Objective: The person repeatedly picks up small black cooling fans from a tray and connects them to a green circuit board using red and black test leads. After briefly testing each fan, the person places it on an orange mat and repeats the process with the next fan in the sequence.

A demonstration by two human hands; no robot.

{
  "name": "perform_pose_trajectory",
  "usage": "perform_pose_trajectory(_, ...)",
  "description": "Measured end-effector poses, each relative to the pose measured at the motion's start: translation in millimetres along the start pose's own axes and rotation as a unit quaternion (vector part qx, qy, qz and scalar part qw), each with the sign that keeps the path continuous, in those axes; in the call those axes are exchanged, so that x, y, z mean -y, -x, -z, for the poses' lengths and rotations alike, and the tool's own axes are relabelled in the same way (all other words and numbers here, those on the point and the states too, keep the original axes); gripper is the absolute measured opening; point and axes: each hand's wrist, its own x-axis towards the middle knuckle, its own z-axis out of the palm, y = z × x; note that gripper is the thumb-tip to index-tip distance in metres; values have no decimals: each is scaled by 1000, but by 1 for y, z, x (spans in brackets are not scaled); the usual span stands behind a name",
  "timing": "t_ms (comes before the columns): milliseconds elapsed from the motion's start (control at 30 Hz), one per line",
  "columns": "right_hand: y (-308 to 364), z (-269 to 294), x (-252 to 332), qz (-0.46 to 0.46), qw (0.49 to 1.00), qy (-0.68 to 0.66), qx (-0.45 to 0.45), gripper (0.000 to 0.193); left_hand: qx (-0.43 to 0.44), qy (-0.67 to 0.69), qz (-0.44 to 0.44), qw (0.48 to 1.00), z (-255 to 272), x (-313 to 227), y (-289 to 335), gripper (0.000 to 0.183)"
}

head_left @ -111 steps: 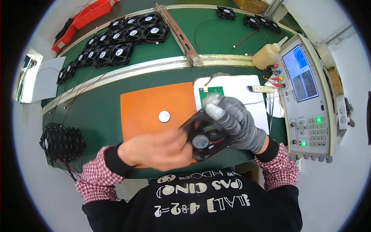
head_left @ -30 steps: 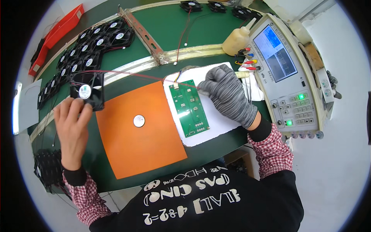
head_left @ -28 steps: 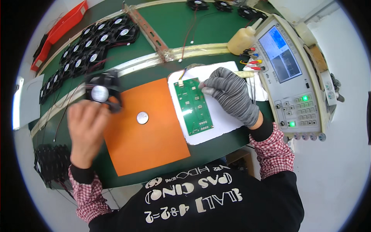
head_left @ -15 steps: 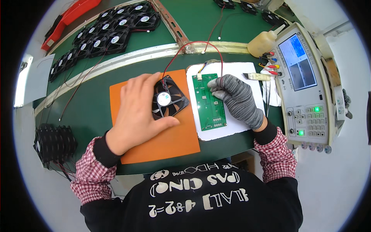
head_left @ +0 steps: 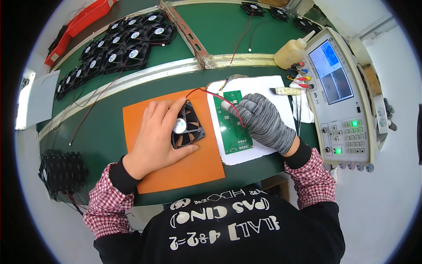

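My left hand (head_left: 154,136) is bare and grips a black cooling fan (head_left: 192,130), fingers along its far side and thumb along its near side. The fan lies on an orange mat (head_left: 184,174). From the fan's far corner a thin red cable (head_left: 212,93) arcs across to my right hand (head_left: 267,124), which wears a grey knitted glove. Its fingers are pressed together on the cable, low over the upper part of a green circuit board (head_left: 233,138). The cable's plug is hidden by the glove. A white sheet (head_left: 277,86) lies under the board.
Rows of black fans (head_left: 112,55) stand at the far left, and a fan stack (head_left: 63,171) at the near left. A test instrument (head_left: 345,105) with a lit screen stands right, beside a squeeze bottle (head_left: 290,53), a brush (head_left: 288,91) and tweezers (head_left: 298,114). A metal rail (head_left: 187,35) crosses the back.
My right hand has lowered and turned over the board. The red cable's tall loop has dropped to a low arc. My left hand stays on the fan.
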Motion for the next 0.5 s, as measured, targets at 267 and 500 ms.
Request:
perform_pose_trajectory(267, -7, 9, 7, 70, 992, 92, 50, 45, -2, 2, 11, 1000, -1, 2, 4, 94)
perform_pose_trajectory(500, 5, -10, -11, -64, 982, -178, -21, 37, -128, -208, -155, 957, 24, -13, 9, 62)
